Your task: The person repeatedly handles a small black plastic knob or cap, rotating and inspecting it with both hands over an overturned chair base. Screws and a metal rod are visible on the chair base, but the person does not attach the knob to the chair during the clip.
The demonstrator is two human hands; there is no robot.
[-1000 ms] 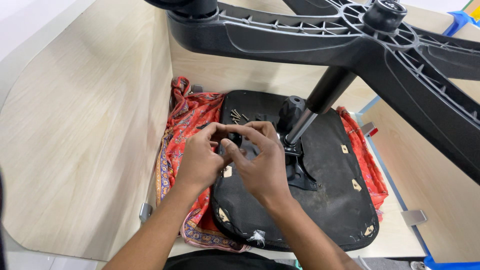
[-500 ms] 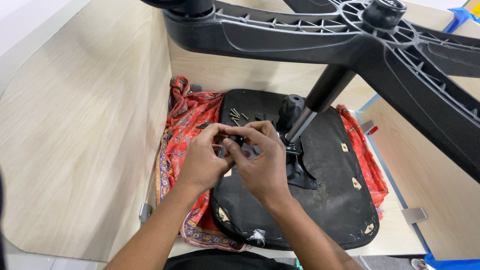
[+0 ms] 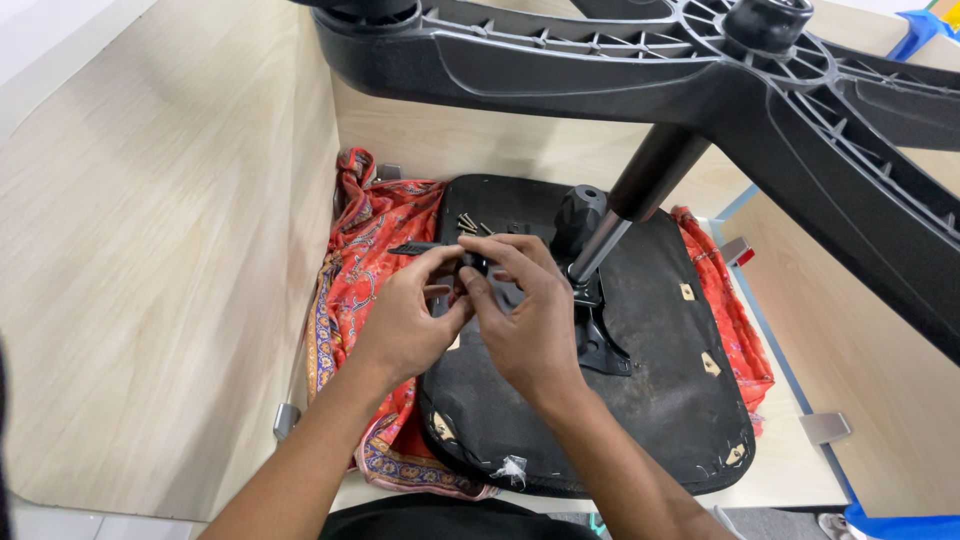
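- Chair base (image 3: pixel 620 70), 12 o'clock: black moulded plastic, matt w/ slight sheen, ribbed.
- Gas-lift column (image 3: pixel 600 250): polished metal, glossy; upper sleeve matt black.
- Seat underside (image 3: pixel 660 390), centre: black fabric, matt, rough, frayed at edge.
- Cloth (image 3: pixel 370 260), 9 o'clock: red patterned, soft, crumpled.
- Panels (image 3: pixel 150 250): pale wood-look laminate, smooth.
- Screws (image 3: pixel 468 222): dull metal.

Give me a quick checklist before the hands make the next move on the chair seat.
1. Both hands on the small black part: ok; left hand and right hand pinch it together.
2. Loose screws within reach on the seat: ok.
3. Seat cushioned by the red cloth: ok.
4. Gas column seated in the mechanism plate: cannot tell.
5. Chair base clear of the hands: ok, it hangs above them.
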